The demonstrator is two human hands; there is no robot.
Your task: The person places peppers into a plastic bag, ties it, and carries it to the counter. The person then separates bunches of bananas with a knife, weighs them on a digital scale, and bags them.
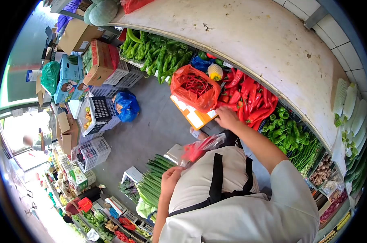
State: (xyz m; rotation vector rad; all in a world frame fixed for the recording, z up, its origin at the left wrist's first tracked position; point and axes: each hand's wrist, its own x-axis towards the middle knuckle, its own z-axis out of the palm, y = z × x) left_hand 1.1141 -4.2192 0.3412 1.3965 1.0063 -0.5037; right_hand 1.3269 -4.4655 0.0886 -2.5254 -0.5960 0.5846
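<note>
In the head view my left hand [171,177] is closed on the gathered edge of a clear plastic bag [217,140] with red peppers [194,152] inside. The bag hangs in front of my body. My right hand [228,118] reaches out to the near edge of a heap of long red peppers [254,97]. Its fingers look loosely stretched, beside the corner of an orange-and-white carton [197,119]. On that carton stands an open red plastic bag [177,81] of thin red chillies [196,84]. Whether my right fingertips touch a pepper is not clear.
Long green peppers [163,56] and green bell peppers [286,129] flank the red heap, below a pale curved counter [248,30]. Crates [92,154], boxes [66,77] and a blue bag [126,106] stand left across grey floor [151,121]. Cucumbers [151,186] lie near my left arm.
</note>
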